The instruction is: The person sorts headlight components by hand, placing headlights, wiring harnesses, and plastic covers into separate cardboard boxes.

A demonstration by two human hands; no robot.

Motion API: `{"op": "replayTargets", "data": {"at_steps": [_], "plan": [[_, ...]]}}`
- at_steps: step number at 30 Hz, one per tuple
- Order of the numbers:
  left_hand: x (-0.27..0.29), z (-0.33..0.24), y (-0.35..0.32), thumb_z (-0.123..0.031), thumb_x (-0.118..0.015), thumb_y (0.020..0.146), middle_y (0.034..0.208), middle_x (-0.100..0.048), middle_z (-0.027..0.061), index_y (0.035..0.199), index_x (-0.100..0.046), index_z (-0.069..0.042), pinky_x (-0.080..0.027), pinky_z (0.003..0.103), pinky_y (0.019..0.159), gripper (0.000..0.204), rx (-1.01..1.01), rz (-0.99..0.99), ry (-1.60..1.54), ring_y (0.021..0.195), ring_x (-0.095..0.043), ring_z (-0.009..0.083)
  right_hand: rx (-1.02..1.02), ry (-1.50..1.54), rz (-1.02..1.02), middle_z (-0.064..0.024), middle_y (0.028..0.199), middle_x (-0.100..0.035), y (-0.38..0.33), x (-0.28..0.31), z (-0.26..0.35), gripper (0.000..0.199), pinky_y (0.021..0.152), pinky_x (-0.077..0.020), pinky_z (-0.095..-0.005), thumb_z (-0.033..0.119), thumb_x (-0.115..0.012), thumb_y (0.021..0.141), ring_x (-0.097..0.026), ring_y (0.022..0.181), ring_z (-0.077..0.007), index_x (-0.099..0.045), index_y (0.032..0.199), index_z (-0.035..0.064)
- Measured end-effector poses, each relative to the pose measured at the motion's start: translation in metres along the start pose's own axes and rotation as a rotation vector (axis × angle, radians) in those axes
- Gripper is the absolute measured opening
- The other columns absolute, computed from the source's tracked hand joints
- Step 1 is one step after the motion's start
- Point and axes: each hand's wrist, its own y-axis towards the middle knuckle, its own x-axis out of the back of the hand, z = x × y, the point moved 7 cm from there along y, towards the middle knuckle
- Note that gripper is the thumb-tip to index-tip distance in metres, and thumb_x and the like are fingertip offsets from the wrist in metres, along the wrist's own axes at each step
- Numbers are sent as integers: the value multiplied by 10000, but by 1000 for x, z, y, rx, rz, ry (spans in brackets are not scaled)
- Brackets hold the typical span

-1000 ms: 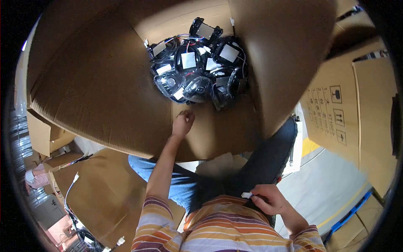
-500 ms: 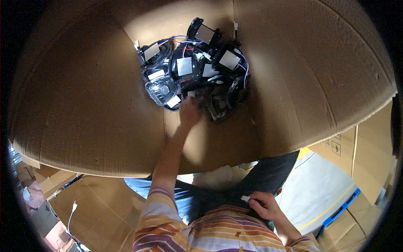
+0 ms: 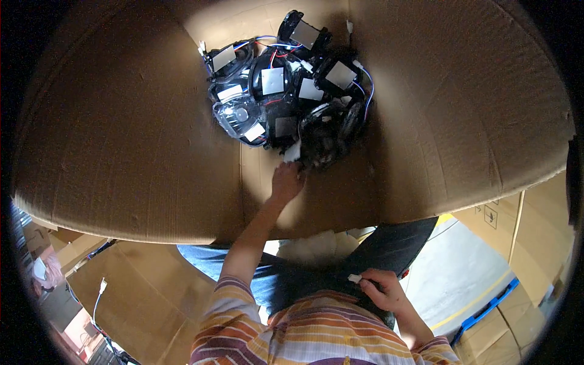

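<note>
Inside a deep cardboard box [image 3: 152,140] lies a pile of black lamp units, with pale square labels and thin coloured wires. One lamp unit with a clear lens [image 3: 237,115] sits at the pile's left. My left hand [image 3: 288,180] reaches in at the pile's near edge, fingers closed at a small white piece [image 3: 293,151]. Whether that piece is loose or part of a dark lamp unit [image 3: 325,137] beside it, I cannot tell. By my lap, my right hand [image 3: 383,291] pinches a small white connector [image 3: 354,278]; any wire on it is hidden.
The box's curved near rim [image 3: 164,238] crosses in front of my legs. At the lower left, a white plug on a wire [image 3: 102,285] stands over more cardboard [image 3: 134,286]. Printed cartons [image 3: 517,231] and a blue strip [image 3: 486,310] lie at the right.
My left hand has drawn back toward me and slightly right, the white piece moving with it. My right hand still pinches the connector. The head view has shifted a little.
</note>
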Motion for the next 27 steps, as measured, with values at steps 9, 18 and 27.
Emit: {"op": "replayTargets", "data": {"at_steps": [9,18,27], "plan": [[-7,-18,-52,-265,-483,758,858,-517,170,887,-520,-24,-420,397,693,276,219,200,-330,817,-497,306,-30,-31,32,-122,653,-534,3,-2,-3,122,488,-398,-256,79,-486,760,-533,554,-167,-532,778,-33],[-19,-18,39,-432,-573,663,1003,-504,178,952,-529,-32,-404,410,732,495,174,-128,104,875,-507,315,-37,-54,39,-102,655,-550,-2,-14,-3,93,483,-416,-241,80,-517,748,-544,534,-163,-532,791,0],[34,-16,-11,-172,-366,860,651,-477,45,774,-439,-12,-393,252,560,196,221,-76,-1002,616,-490,118,120,-106,66,-108,651,-532,-8,-17,12,87,477,-402,-269,88,-553,704,-522,538,-208,-555,754,17]]}}
